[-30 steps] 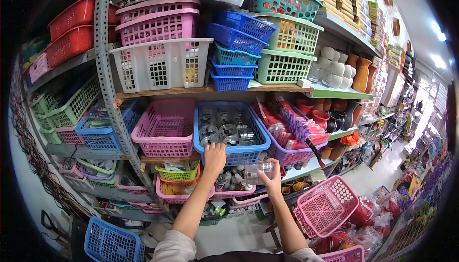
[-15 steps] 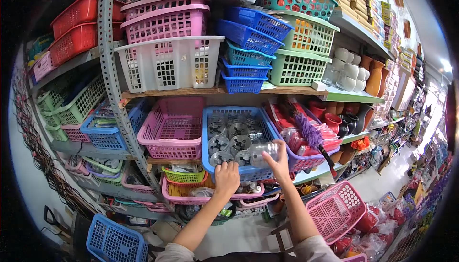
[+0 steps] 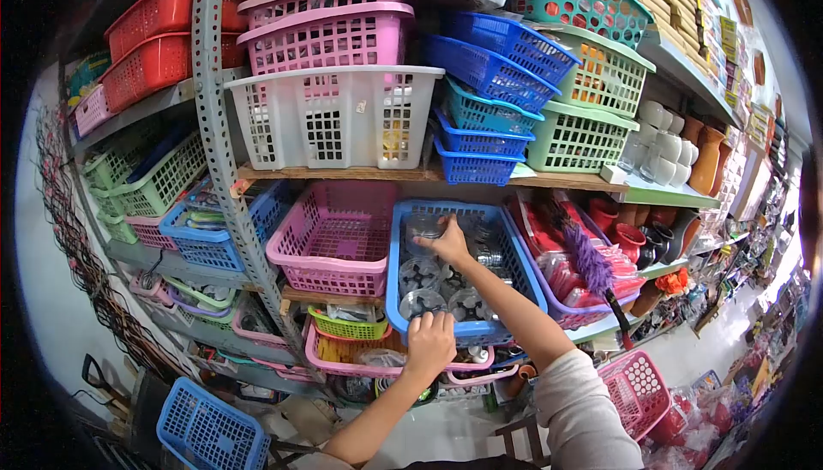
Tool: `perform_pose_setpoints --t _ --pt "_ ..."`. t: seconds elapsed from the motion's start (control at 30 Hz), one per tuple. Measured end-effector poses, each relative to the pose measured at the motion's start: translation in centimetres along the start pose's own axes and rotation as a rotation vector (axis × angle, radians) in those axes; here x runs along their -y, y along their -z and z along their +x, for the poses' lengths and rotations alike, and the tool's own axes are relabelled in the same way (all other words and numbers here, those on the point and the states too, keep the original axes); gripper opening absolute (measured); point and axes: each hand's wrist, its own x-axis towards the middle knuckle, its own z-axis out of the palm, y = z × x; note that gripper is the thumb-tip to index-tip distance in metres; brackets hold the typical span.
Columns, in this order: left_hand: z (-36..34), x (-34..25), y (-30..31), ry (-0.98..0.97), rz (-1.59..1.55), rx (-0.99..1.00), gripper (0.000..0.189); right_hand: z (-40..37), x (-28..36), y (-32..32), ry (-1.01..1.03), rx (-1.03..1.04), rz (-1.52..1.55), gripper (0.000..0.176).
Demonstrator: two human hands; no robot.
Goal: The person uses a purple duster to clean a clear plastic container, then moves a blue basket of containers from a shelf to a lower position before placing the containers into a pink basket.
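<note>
A blue basket [image 3: 396, 277] full of clear plastic cups [image 3: 422, 273] sits on the shelf in front of me. The front rim of the basket is under the curled fingers of my left hand [image 3: 430, 341]. My right hand [image 3: 447, 243] reaches over the front rim into the back left part of the basket. Its thumb and fingers are around a clear cup [image 3: 423, 228]. The cups below stand close together, with dark marks showing through their bases; my right forearm hides some of them.
An empty pink basket [image 3: 283, 256] stands to the left. On the right, a purple basket [image 3: 561, 314] carries red packets and a purple duster [image 3: 587, 256]. Overhead is a wooden shelf edge [image 3: 343, 175] with stacked baskets. A metal post [image 3: 225, 153] rises at left.
My right hand has moved the clear cup from above the basket's front right edge to its back left part. My left hand stays at the front rim. The view has shifted slightly.
</note>
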Motion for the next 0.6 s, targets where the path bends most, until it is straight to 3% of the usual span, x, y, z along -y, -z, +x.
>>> perform_pose_setpoints --t 0.17,0.27,0.4,0.5,0.6 --pt "0.1 0.3 0.1 -0.02 0.021 -0.003 0.021 0.8 -1.3 -2.0 0.248 0.043 -0.191 0.078" --pt "0.3 0.4 0.1 -0.023 0.008 0.004 0.02 1.0 -1.0 -1.2 0.189 0.226 -0.243 0.088" --pt "0.6 0.3 0.4 -0.011 0.006 0.015 0.021 0.8 0.2 -0.2 0.134 0.273 -0.426 0.096" --pt "0.9 0.8 0.6 0.002 -0.008 0.038 0.021 -1.1 2.9 1.6 0.078 0.296 -0.573 0.091" --pt "1.6 1.4 0.6 0.02 -0.046 0.058 0.023 -4.5 2.8 3.1 0.2 0.138 -0.517 0.073"
